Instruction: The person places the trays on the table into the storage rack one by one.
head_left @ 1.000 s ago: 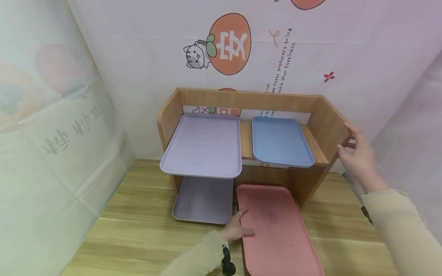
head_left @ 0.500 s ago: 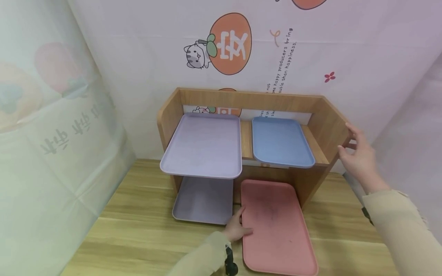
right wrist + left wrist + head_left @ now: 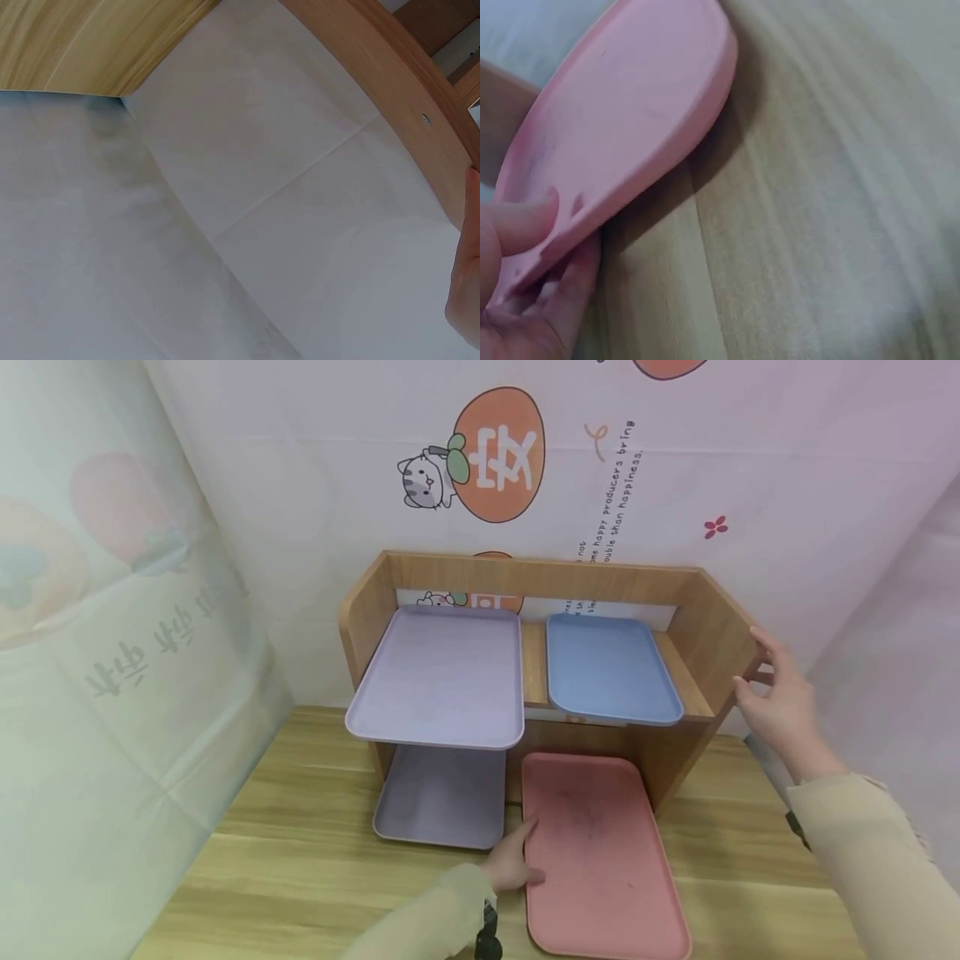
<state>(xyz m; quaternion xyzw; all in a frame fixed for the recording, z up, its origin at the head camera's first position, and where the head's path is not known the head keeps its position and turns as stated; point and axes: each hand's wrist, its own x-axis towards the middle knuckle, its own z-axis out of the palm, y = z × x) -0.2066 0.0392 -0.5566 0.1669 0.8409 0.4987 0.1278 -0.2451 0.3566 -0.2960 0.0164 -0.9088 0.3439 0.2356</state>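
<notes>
My left hand (image 3: 510,862) pinches the left edge of a pink tray (image 3: 600,852), thumb over the rim and fingers underneath, as the left wrist view shows. The tray's (image 3: 630,97) far end lies inside the lower right bay of a wooden shelf (image 3: 547,575), its near end sticking out toward me. My right hand (image 3: 783,706) grips the front edge of the shelf's right side panel, with the thumb on the inner side. In the right wrist view only part of that hand (image 3: 466,262) shows, against the panel (image 3: 390,90).
On the upper shelf sit a lilac tray (image 3: 442,677) at left and a smaller blue tray (image 3: 611,668) at right. A greyish-purple tray (image 3: 442,797) occupies the lower left bay, close beside the pink one. Printed cloth (image 3: 315,527) hangs around the wooden table (image 3: 285,827).
The pink tray has slid away from me and slightly right, further into the lower bay, mostly in the first half second. My right hand stays on the side panel.
</notes>
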